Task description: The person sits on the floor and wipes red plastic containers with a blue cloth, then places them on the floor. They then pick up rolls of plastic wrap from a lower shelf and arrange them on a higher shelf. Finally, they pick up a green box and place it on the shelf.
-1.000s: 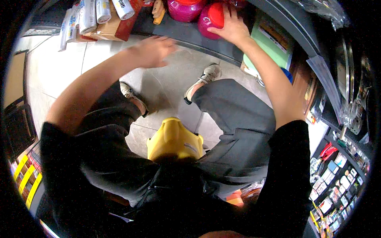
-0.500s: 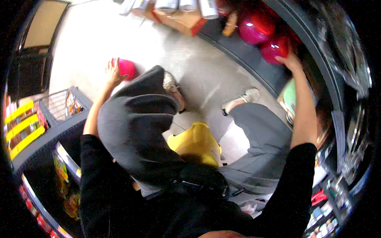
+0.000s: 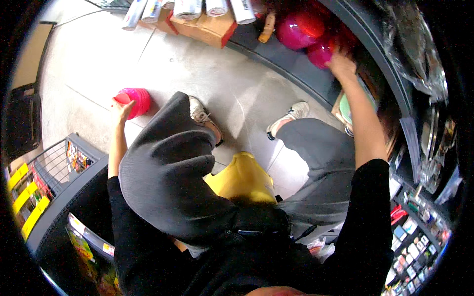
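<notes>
My left hand point(image 3: 122, 109) is closed on the rim of a pink ribbed plastic container point(image 3: 140, 101), perhaps a nested stack. It is held out over the floor at the left, its reddish open end toward me. At the far right my right hand point(image 3: 341, 64) reaches into a low dark shelf, fingers curled over a glossy pink-red round container point(image 3: 320, 54); its fingertips are partly hidden. Touching that one is a larger round container point(image 3: 299, 31) of the same colour, with more in the shadow behind.
White rolls point(image 3: 188, 8) lie on a cardboard box point(image 3: 207, 29) beside the dark shelf point(image 3: 296, 64). A tan object point(image 3: 267, 27) stands on the shelf. A yellow stool point(image 3: 239, 175) is between my legs. A wire rack point(image 3: 54, 163) stands left; small packaged goods point(image 3: 412, 251) hang right.
The pink container at my left has tipped so its open end now shows, with my grip at its rim. My right hand has moved further over the round container on the shelf.
</notes>
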Demonstrator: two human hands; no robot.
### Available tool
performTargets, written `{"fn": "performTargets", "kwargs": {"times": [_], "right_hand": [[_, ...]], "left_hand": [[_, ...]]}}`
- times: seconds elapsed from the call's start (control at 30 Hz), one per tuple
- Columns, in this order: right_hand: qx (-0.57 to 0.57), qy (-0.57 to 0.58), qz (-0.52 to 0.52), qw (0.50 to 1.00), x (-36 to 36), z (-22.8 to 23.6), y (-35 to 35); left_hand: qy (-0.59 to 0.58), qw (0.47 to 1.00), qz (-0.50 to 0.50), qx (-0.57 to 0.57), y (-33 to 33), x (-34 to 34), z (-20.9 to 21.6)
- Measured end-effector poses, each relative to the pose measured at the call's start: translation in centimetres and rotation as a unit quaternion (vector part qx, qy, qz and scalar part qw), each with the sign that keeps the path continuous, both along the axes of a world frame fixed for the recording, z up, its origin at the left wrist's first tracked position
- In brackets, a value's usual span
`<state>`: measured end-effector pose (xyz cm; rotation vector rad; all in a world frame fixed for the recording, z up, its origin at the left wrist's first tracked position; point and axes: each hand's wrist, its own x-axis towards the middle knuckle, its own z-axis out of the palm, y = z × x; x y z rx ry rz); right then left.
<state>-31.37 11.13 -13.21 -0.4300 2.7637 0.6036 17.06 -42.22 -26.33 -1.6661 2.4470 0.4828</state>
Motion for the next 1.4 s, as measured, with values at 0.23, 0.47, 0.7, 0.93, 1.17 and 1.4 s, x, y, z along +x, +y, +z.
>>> {"fn": "performTargets", "kwargs": {"times": [0.23,0.47,0.7,0.93,1.17,1.4], "right_hand": [[-0.028,-0.032,0.372,0.927,11.0,3.4,-2.5],[-0.08,-0.226,0.311,0.92,14.8,9.0,-1.0],[-0.124,-0.245,0.093,0.957,8.0,7.7,7.4],[-0.25,-0.26,-0.005,0.933,4.5,3.8,14.2],[-0.286,-0.139,-0.07,0.946,4.4,-1.2,14.9],[-0.213,-0.09,-0.032,0.972,4.6,1.8,13.7]], "left_hand": [[-0.046,0.924,-0.378,-0.013,6.7,-3.5,3.4],[0.018,0.789,-0.614,0.018,20.5,-17.3,20.3],[0.152,0.61,-0.775,-0.063,34.8,-29.9,23.6],[0.051,0.715,-0.697,0.004,48.8,-38.8,17.3],[0.164,0.783,-0.595,0.081,54.6,-41.5,12.4],[0.233,0.738,-0.629,-0.071,47.1,-42.4,11.4]]}}
